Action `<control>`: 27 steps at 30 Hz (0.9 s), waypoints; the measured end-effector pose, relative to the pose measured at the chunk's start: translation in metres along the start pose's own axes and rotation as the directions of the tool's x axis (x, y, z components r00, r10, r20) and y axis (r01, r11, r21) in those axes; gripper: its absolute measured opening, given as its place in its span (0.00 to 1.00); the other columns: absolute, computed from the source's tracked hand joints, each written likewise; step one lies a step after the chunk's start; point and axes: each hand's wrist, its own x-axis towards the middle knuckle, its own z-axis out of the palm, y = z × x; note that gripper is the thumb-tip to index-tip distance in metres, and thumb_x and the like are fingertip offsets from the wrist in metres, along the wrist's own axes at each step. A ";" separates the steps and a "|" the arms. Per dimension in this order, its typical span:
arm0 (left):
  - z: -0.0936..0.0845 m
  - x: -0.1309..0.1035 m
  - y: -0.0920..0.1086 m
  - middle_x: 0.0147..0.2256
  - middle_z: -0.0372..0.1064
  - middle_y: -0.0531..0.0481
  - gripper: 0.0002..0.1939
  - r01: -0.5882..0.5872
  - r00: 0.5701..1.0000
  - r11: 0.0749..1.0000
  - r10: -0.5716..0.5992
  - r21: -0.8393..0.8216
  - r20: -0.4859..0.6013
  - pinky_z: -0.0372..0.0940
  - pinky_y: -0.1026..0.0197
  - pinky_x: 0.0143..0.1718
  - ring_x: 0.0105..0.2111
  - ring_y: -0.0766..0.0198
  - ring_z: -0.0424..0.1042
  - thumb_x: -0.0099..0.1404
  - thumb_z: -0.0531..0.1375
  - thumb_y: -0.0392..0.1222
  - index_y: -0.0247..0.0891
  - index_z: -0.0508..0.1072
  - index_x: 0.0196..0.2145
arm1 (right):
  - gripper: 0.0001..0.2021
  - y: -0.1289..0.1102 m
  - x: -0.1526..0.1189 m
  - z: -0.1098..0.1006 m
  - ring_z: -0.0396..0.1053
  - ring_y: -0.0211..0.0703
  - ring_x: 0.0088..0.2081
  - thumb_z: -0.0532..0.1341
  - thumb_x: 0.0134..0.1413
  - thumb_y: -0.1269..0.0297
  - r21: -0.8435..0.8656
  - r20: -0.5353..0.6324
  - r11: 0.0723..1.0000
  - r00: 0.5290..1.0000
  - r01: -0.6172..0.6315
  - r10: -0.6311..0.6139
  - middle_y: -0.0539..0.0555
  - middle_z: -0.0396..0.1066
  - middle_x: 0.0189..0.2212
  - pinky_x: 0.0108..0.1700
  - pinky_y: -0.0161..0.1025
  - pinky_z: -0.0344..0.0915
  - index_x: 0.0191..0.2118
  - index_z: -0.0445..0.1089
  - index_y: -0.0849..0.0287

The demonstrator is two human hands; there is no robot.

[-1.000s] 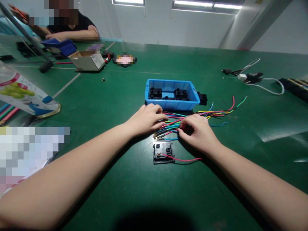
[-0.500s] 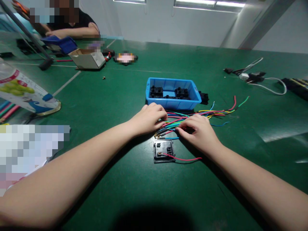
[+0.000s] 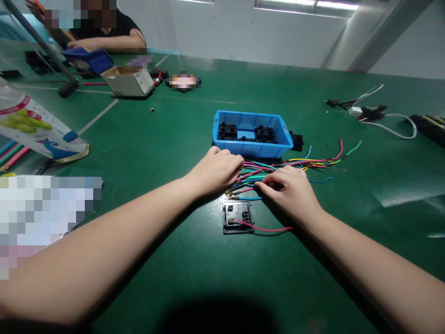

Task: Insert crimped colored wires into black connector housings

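Several coloured wires [image 3: 313, 162] lie in a loose bundle in front of the blue bin, with metal terminals at their left ends. My left hand [image 3: 220, 168] rests at the left part of the bundle, fingers curled down over wires; the fingertips are hidden. At the middle of the bundle, my right hand [image 3: 288, 188] has thumb and forefinger pinched together on wires. Just nearer to me lies a square black plastic part [image 3: 238, 208] with a red wire [image 3: 271, 229] fitted at its lower left and trailing right.
The blue bin [image 3: 252, 149] holds black parts, and another black part [image 3: 297, 140] sits beside it. A bottle-like package [image 3: 41, 127] leans at left. Farther off are a white box [image 3: 130, 83], a white cable [image 3: 399, 116] and a person's arm [image 3: 118, 43].
My left hand's fingers have curled closer together over the wires. My right hand stays at almost the same place. The whole view has shifted slightly.
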 end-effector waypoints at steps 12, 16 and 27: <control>0.001 -0.001 -0.004 0.34 0.72 0.49 0.05 -0.030 0.998 0.993 0.024 -0.113 -0.057 0.53 0.55 0.41 0.37 0.58 0.68 0.66 0.54 0.38 0.38 0.69 0.38 | 0.07 0.001 -0.002 0.000 0.67 0.46 0.36 0.63 0.59 0.62 0.017 0.026 0.985 0.985 0.171 -0.171 0.51 0.74 0.29 0.42 0.44 0.56 0.31 0.74 0.57; -0.001 -0.003 -0.004 0.37 0.72 0.49 0.06 -0.034 0.998 0.989 0.026 -0.146 -0.059 0.54 0.54 0.42 0.39 0.58 0.67 0.65 0.54 0.38 0.38 0.68 0.39 | 0.06 0.002 -0.002 0.000 0.67 0.46 0.36 0.64 0.58 0.62 0.026 0.049 0.987 0.986 0.160 -0.161 0.51 0.73 0.30 0.41 0.43 0.58 0.31 0.72 0.58; -0.001 -0.002 -0.004 0.33 0.70 0.48 0.06 0.014 0.999 0.959 -0.022 -0.285 -0.027 0.55 0.53 0.41 0.35 0.58 0.66 0.61 0.51 0.36 0.38 0.66 0.36 | 0.02 0.004 -0.001 0.003 0.67 0.47 0.38 0.63 0.58 0.67 0.069 0.055 0.984 0.984 0.165 -0.169 0.52 0.74 0.33 0.43 0.45 0.60 0.36 0.73 0.58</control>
